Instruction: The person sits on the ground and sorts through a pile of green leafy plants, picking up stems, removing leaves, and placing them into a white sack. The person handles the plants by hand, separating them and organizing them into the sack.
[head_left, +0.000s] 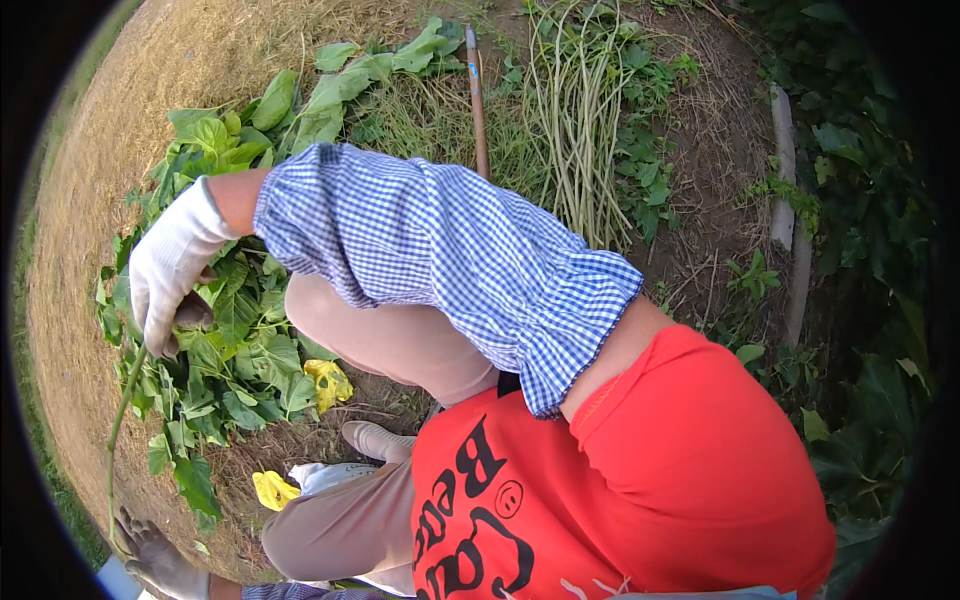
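Observation:
Both my hands wear white knit gloves with grey palms. My right hand (169, 281), at the left of the view, is closed on the upper end of a long, thin green stem (112, 442). Downward, the stem runs to my left hand (159, 559) at the lower left edge. Its fingers look partly spread beside the stem's lower end; whether they grip it is unclear. A heap of large green leaves (240, 360) lies under and beside my right hand. A bundle of pale, leafless stems (577, 120) lies on the ground at the top.
A brown wooden handle (477, 97) lies beside the bundle. Yellow plastic (274, 490) and a white bag (326, 476) sit near my shoes. Dry straw (82, 247) covers ground at the left. Grey slabs (782, 165) and dark foliage (862, 225) border the right.

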